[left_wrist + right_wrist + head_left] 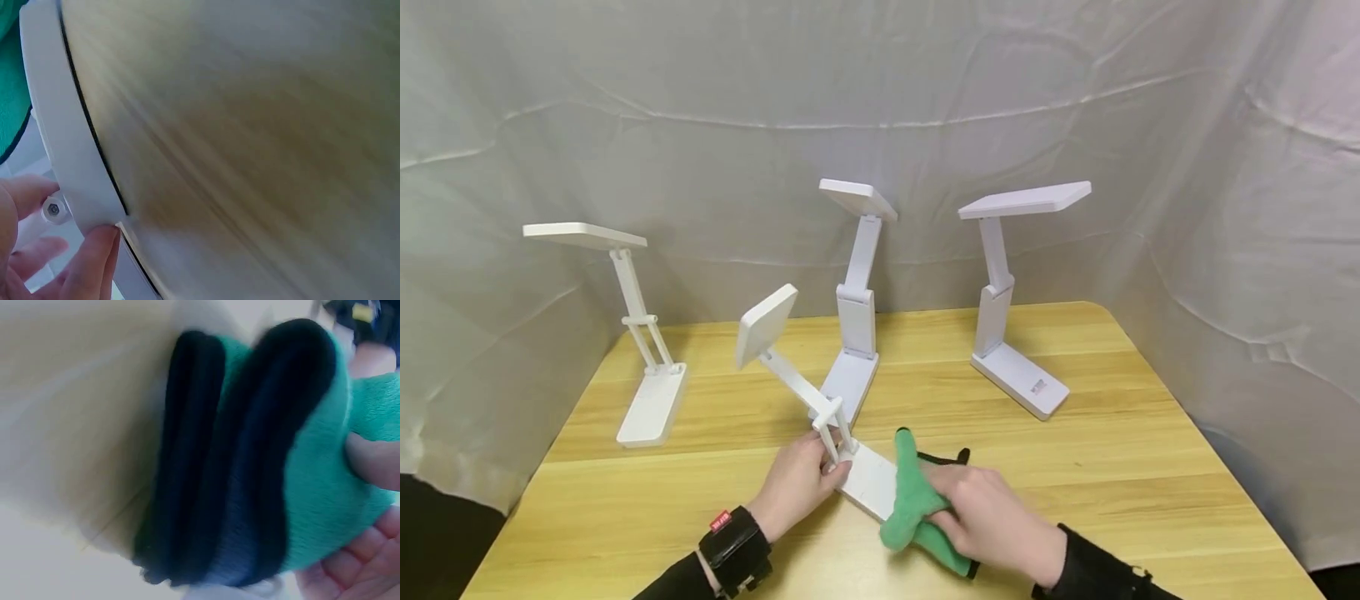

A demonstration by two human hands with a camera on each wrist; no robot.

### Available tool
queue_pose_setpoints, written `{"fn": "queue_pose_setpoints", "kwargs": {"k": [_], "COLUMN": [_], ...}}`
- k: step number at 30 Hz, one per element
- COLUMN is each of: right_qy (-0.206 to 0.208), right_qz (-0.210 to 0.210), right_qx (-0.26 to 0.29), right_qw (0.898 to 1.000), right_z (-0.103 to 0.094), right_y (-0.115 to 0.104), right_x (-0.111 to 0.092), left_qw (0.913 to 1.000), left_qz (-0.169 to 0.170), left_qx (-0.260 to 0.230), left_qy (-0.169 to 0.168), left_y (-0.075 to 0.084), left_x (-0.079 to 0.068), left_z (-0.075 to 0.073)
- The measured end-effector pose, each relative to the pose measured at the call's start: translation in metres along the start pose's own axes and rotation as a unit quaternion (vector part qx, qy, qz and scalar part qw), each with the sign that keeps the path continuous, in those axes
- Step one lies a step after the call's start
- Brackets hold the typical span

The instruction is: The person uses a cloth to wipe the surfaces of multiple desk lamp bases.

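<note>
A white folding desk lamp (871, 482) stands near the front middle of the table, its head tilted up to the left. My left hand (797, 483) grips the hinge end of its base, thumb on the near side. In the left wrist view, fingertips (94, 259) hold the base's edge beside a hinge screw (54, 210). My right hand (992, 518) grips a folded green cloth (916, 492) with dark edging, which lies over the base's right end. Seen from the right wrist, the cloth's layers (319, 481) bunch under the thumb (372, 461).
More white desk lamps stand unfolded behind: one at left (655, 404), one at centre back (856, 325), one at right (1018, 379). The centre one is close behind the held lamp. A pale curtain (737, 192) surrounds the wooden table (1120, 475).
</note>
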State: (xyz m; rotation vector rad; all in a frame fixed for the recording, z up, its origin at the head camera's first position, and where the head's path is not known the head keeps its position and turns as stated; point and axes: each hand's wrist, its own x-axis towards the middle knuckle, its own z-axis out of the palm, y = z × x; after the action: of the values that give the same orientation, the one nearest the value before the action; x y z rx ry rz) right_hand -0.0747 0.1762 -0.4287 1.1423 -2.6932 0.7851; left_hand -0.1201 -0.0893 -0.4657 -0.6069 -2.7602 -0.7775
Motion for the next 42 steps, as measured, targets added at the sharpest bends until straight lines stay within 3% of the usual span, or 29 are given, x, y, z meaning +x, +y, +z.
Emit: {"fn": "queue_pose_setpoints", "kwargs": {"k": [4, 8, 13, 19, 24, 28, 33, 36, 39, 42], "right_qy": [-0.043, -0.066, -0.064, -0.069, -0.050, -0.045, -0.060, -0.071, -0.069, -0.056], "right_qz": [-0.048, -0.058, -0.067, -0.051, -0.032, -0.052, -0.071, -0.077, -0.072, -0.058], "right_qx": [-0.113, -0.195, -0.168, -0.129, -0.194, -0.241, -0.261, -0.241, -0.194, -0.164], "right_qw": [0.992, 0.977, 0.981, 0.988, 0.979, 0.968, 0.961, 0.965, 0.976, 0.983], "right_z": [0.020, 0.031, 0.023, 0.011, 0.015, 0.024, 0.029, 0.026, 0.020, 0.015], "right_y": [-0.012, -0.003, 0.024, 0.054, 0.051, 0.036, 0.027, 0.030, 0.039, 0.051], "right_x": [0.006, 0.013, 0.025, 0.033, 0.036, 0.049, 0.063, 0.058, 0.047, 0.037], "left_qw": [0.9999, 0.9992, 0.9933, 0.9891, 0.9892, 0.9893, 0.9892, 0.9880, 0.9871, 0.9873], "left_qz": [-0.005, -0.001, 0.008, 0.058, 0.069, 0.080, 0.087, 0.100, 0.108, 0.100], "left_qx": [0.001, -0.031, -0.070, -0.059, -0.048, -0.048, -0.038, -0.042, -0.050, -0.047], "left_qy": [0.010, -0.026, -0.091, -0.122, -0.120, -0.112, -0.111, -0.110, -0.108, -0.114], "left_y": [0.003, 0.002, -0.004, -0.005, -0.004, -0.003, -0.005, -0.006, -0.006, -0.008], "left_x": [-0.002, -0.002, 0.003, 0.018, 0.021, 0.022, 0.022, 0.022, 0.022, 0.020], "left_z": [0.003, 0.003, -0.003, -0.005, -0.006, -0.006, -0.007, -0.007, -0.007, -0.008]}}
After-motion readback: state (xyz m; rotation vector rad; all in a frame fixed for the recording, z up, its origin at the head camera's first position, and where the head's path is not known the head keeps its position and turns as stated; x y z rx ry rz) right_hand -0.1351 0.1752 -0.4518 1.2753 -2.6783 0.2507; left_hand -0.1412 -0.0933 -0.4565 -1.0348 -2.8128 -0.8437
